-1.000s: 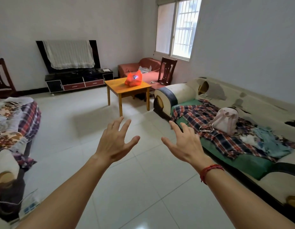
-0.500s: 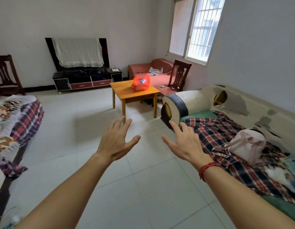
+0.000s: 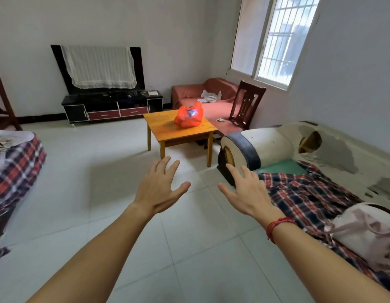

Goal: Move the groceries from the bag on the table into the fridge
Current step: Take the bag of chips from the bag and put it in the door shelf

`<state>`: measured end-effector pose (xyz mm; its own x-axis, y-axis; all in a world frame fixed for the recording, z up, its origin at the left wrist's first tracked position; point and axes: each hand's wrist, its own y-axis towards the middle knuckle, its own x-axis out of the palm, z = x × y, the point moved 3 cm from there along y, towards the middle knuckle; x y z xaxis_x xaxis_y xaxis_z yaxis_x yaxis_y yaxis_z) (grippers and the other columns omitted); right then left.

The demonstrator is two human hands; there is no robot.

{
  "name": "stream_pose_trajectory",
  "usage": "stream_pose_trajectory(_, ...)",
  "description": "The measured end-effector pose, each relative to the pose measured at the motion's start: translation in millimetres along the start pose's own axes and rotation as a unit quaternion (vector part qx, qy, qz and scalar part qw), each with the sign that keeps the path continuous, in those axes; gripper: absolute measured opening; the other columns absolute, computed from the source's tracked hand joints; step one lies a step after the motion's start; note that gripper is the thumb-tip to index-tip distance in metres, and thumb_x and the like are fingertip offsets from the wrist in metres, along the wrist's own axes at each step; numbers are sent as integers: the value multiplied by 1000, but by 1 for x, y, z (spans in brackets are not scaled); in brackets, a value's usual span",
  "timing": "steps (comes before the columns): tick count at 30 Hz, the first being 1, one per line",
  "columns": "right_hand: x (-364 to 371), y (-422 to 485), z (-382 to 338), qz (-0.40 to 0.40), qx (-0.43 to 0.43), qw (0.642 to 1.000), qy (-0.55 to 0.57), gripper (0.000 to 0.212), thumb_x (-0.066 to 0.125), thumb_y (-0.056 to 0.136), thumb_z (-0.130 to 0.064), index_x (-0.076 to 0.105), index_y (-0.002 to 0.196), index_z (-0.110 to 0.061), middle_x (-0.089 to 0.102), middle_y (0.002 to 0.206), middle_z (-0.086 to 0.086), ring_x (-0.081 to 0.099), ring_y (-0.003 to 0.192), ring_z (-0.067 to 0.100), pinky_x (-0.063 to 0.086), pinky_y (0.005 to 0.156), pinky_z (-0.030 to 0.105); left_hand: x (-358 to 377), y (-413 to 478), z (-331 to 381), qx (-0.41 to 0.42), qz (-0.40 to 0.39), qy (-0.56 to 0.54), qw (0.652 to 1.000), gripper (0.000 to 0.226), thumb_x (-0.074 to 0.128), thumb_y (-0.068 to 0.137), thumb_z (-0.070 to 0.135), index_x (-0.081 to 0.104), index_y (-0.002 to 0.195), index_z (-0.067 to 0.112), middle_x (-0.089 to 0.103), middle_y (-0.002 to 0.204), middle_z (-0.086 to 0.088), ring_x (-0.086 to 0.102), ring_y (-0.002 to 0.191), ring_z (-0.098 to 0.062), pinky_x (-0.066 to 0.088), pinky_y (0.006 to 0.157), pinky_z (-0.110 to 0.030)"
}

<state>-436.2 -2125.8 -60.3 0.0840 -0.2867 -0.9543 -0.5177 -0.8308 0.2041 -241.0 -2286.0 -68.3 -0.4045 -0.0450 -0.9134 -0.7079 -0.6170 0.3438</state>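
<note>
An orange-red plastic bag [image 3: 189,115] sits on a small wooden table [image 3: 168,132] across the room, with something blue showing at its open top. My left hand [image 3: 160,189] and my right hand [image 3: 247,193] are stretched out in front of me over the tiled floor, fingers spread, holding nothing. Both hands are well short of the table. A red string bracelet is on my right wrist. No fridge is in view.
A sofa [image 3: 277,145] with a plaid blanket and a pink bag [image 3: 369,232] runs along the right. A dark wooden chair [image 3: 246,103] and a red couch [image 3: 202,92] stand behind the table. A TV stand [image 3: 111,106] is at the far wall. A plaid-covered seat [image 3: 15,171] is at left.
The view has moved forward and turned a little; the table and bag now appear closer and larger. My hands keep the same spread pose.
</note>
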Motion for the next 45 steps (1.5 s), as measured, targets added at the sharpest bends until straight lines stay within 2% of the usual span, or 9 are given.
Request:
stream_pose_trajectory(7, 24, 133, 10, -9, 10, 1000, 3, 69, 34, 92, -68, 22, 152, -35, 36, 149, 9, 37, 132, 30, 38, 105, 49, 34, 129, -43, 3, -17, -6, 1000, 81, 31, 84, 75, 34, 148, 24, 31, 155, -4, 24, 143, -24, 36, 111, -47)
stream_pose_trajectory(13, 50, 238, 33, -2, 9, 1000, 3, 66, 35, 91, -68, 26, 148, -36, 40, 144, 7, 40, 127, 29, 40, 99, 46, 73, 227, -68, 6, -16, -8, 1000, 82, 30, 83, 73, 37, 147, 21, 32, 154, -4, 26, 141, -23, 32, 112, -43)
stream_pose_trajectory(16, 68, 292, 50, -5, 9, 1000, 7, 66, 35, 92, -68, 26, 149, -36, 38, 148, 7, 38, 130, 29, 38, 101, 47, 100, 275, -79, 0, -17, -7, 1000, 82, 32, 83, 74, 36, 147, 23, 31, 155, -5, 26, 142, -24, 31, 112, -43)
stream_pose_trajectory(20, 89, 372, 80, -27, 13, 1000, 8, 67, 37, 92, -66, 25, 151, -36, 33, 153, 9, 34, 135, 33, 34, 106, 51, 134, 345, -88, -2, -22, 8, 1000, 83, 28, 82, 74, 37, 147, 22, 33, 154, -6, 28, 142, -25, 32, 111, -43)
stream_pose_trajectory(31, 129, 578, 134, -61, -21, 998, 8, 67, 42, 91, -63, 25, 150, -37, 31, 155, 7, 35, 135, 34, 33, 106, 53, 204, 533, -114, -28, -32, 34, 999, 80, 31, 82, 70, 41, 144, 20, 39, 150, -9, 33, 137, -28, 36, 107, -44)
stream_pose_trajectory(39, 171, 704, 149, -92, -20, 996, -2, 73, 42, 88, -67, 21, 151, -36, 34, 152, 8, 35, 135, 33, 34, 105, 52, 257, 647, -163, -37, -42, 28, 998, 83, 26, 82, 72, 36, 147, 22, 33, 154, -6, 27, 141, -27, 31, 112, -43)
stream_pose_trajectory(45, 206, 811, 137, -99, -17, 995, 1, 74, 43, 89, -66, 20, 153, -36, 32, 153, 8, 33, 136, 32, 37, 104, 49, 306, 739, -215, -26, -53, 29, 998, 78, 36, 86, 69, 35, 148, 21, 32, 154, -6, 27, 141, -26, 32, 111, -41)
